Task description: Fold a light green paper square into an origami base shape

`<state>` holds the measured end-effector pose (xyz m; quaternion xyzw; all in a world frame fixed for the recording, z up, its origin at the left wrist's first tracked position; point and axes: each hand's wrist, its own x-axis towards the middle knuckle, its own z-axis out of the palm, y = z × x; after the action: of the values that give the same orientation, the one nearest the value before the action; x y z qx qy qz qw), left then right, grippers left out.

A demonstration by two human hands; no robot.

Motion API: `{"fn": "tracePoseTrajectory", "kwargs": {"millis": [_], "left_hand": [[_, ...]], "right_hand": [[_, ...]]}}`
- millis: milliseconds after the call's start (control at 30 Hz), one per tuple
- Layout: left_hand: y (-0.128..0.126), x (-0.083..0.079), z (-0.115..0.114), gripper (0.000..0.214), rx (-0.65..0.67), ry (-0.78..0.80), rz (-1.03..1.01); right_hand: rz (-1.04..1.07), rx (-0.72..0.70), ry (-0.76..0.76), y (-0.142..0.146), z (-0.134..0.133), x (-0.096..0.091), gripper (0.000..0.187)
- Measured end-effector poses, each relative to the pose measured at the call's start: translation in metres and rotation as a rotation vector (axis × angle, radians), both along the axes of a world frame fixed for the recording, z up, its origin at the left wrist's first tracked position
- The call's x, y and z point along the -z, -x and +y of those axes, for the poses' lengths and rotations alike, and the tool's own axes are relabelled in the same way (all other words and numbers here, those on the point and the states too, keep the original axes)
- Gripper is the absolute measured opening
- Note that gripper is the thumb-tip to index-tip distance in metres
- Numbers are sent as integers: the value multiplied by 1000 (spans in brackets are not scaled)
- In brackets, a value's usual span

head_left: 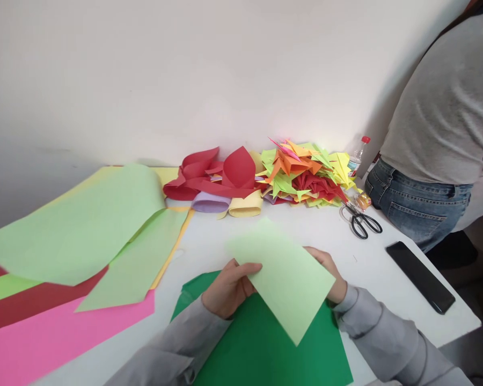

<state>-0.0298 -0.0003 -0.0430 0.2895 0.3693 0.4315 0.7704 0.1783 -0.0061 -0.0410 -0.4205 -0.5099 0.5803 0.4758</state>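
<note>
A light green sheet of paper, folded to a rectangle, is held up over a dark green sheet that lies flat on the white table. My left hand pinches the light green sheet's left edge, thumb on top. My right hand grips its right side from behind, fingers mostly hidden by the paper. Both wrists wear grey sleeves.
Large light green, yellow, red and pink sheets lie at the left. Curled red paper and a heap of folded paper figures sit by the wall. Scissors, a bottle and a black phone lie at the right, where a person in jeans stands.
</note>
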Motion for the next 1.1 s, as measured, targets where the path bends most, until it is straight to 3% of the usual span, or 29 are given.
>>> {"fn": "tracePoseTrajectory", "kwargs": {"millis": [100, 233, 433, 633, 700, 867, 933, 1100], "left_hand": [[2, 3, 0, 47, 91, 8, 39], [-1, 3, -1, 45, 163, -39, 124], [0, -3, -1, 73, -48, -271, 137], [-1, -3, -1, 28, -53, -495, 318], [-1, -5, -1, 23, -49, -529, 346], [1, -8, 1, 22, -89, -500, 343], [2, -6, 2, 24, -136, -464, 341], [2, -3, 2, 27, -174, -398, 278]], "right_hand": [[126, -38, 132, -2, 0, -3, 47], [184, -102, 205, 1, -5, -6, 40], [211, 93, 133, -1, 1, -1, 36], [231, 15, 182, -3, 3, 1, 38], [207, -21, 184, -4, 2, 2, 40], [221, 62, 131, -7, 4, 5, 55], [209, 67, 91, -8, 5, 6, 46], [111, -74, -55, -6, 6, 5, 26]]}}
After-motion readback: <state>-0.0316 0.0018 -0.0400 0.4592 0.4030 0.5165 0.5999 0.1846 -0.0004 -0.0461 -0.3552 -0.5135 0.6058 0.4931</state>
